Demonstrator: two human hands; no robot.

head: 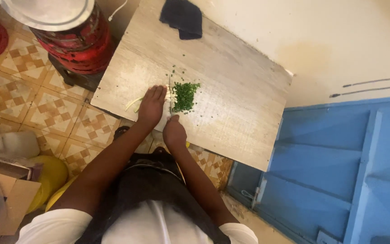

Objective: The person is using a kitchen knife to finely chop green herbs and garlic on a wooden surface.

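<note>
Pressed flat on a bunch of pale green stalks [134, 103], fingers together and pointing away: the left hand [151, 105]. Stalks lying across the near left part of the wooden board, whitish-green ends poking out past the hand's left side. Closed around a knife [170, 97] handle: the right hand [174, 132], blade running away from the body just beside the left fingertips. Heaped right of the blade, a small mound of finely chopped greens [185, 96], bright green, with stray bits scattered beyond.

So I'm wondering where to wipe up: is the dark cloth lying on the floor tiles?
No, the dark cloth lies on the far end of the wooden tabletop, well away from the floor tiles.
</note>
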